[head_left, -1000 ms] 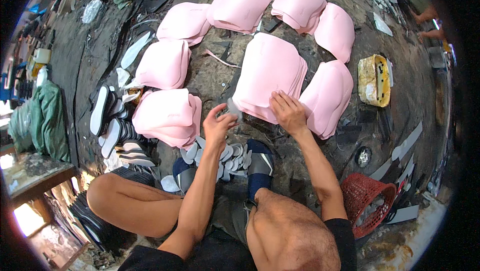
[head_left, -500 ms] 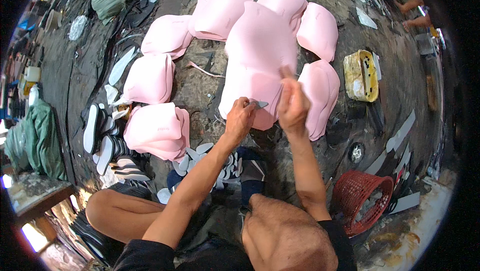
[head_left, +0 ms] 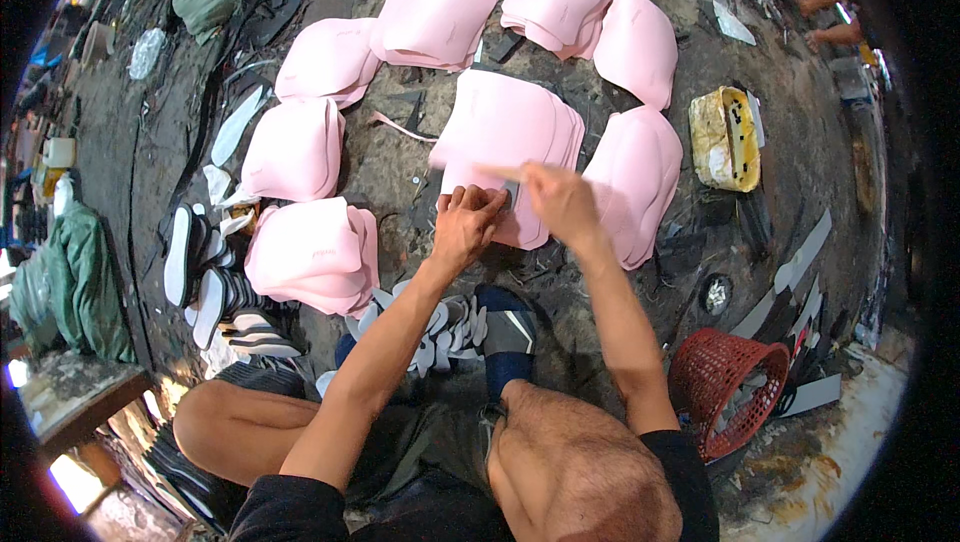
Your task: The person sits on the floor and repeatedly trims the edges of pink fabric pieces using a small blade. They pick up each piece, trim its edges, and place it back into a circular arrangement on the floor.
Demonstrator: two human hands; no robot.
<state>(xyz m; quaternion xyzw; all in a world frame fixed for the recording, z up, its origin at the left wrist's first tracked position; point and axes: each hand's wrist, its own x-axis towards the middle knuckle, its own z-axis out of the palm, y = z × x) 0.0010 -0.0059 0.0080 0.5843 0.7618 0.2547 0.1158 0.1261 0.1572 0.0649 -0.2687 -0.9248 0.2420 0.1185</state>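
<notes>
A stack of pink sheets (head_left: pixel 515 117) lies on the floor in front of me. Over its near part my left hand (head_left: pixel 465 227) is bent, its fingertips at a small flat grey piece (head_left: pixel 511 190) that is partly hidden. Just to the right, my right hand (head_left: pixel 560 200) is closed round a tan stick-like tool (head_left: pixel 495 172), which points left across the pink sheets. Motion blurs the tool, so its kind cannot be made out.
More pink stacks (head_left: pixel 438 12) stand in an arc around the middle one. A yellow tub (head_left: pixel 725 139) and a red basket (head_left: pixel 690 372) are at the right. Grey-white cut pieces (head_left: pixel 435 337) lie by my foot; striped slippers (head_left: pixel 182 257) lie at the left.
The upper pink sheet that reached up to the far stacks no longer does; floor shows between them. My right hand has come left and down, its tool swinging over the middle stack.
</notes>
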